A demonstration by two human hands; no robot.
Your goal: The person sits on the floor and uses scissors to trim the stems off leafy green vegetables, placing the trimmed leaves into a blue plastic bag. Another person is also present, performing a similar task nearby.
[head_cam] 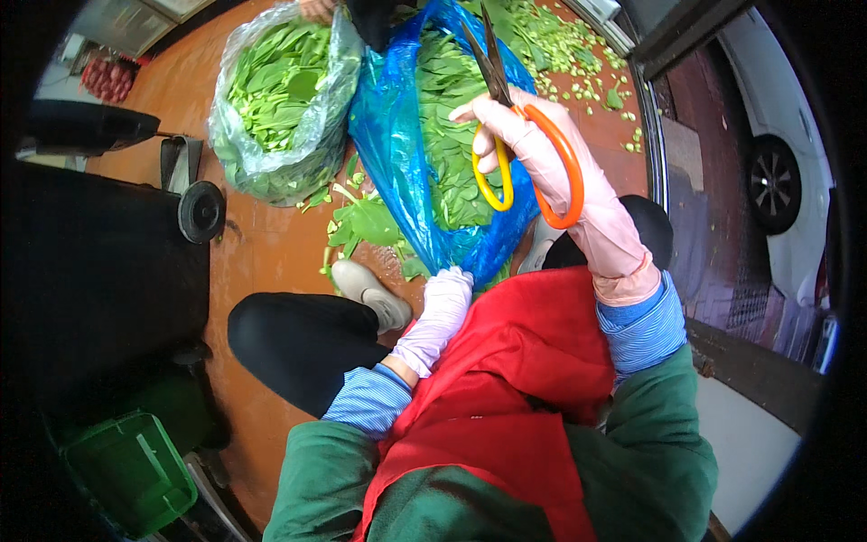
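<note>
Pale gloved, my right hand (542, 139) is raised over a blue plastic bag (396, 146) and holds scissors (494, 74) with one yellow and one orange handle loop. Their dark blades point away from me and look slightly parted. My left hand (443, 305), in a whitish glove, grips the gathered near edge of the blue bag. Leafy greens (457, 135) lie in layers inside that bag, which sits on the floor between my feet. To its left stands a clear plastic bag (227, 115) filled with cut greens (281, 78).
Another person's hand (317, 9) touches the clear bag's far rim. Loose leaves (369, 220) and chopped stem pieces (576, 54) litter the tiled floor (257, 251). A black wheeled bin (101, 251) and a green basket (129, 474) stand left. On the right runs a door frame (653, 156).
</note>
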